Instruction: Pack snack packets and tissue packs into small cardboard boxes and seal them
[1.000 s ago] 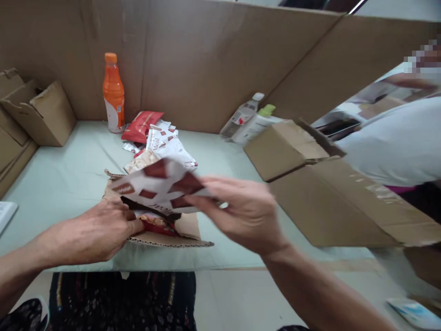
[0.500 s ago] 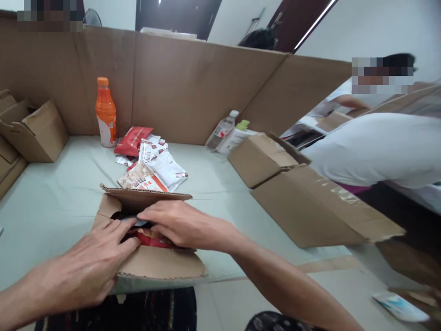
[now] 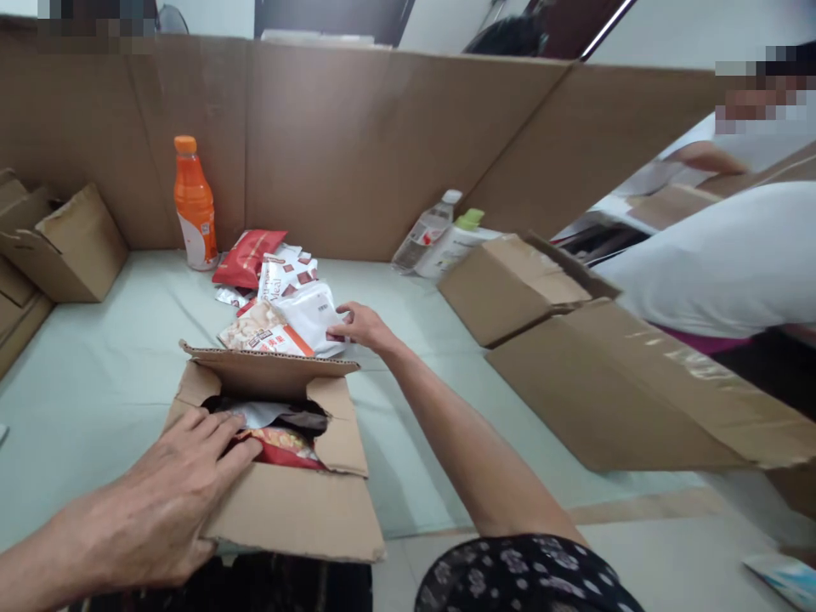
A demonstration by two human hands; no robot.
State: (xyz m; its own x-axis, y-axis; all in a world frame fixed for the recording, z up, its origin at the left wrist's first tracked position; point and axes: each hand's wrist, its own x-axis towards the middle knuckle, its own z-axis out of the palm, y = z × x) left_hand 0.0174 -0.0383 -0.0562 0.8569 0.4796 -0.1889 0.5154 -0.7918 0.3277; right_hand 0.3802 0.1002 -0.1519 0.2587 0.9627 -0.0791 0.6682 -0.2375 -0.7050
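Packing partly done: some packets in the carton (image 3: 280,501), a pile still on the tabletop (image 3: 102,374).
Left hand (image 3: 159,501), fingers spread, rests on the carton's edge; right hand (image 3: 360,327) pinches a white packet (image 3: 312,314) in the pile.

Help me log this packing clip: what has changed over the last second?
The right hand let go of the white-and-red packet, now down in the open box, and reached out to the white packet in the pile behind it. The left hand stayed on the box's near flap; the orange bottle did not move.
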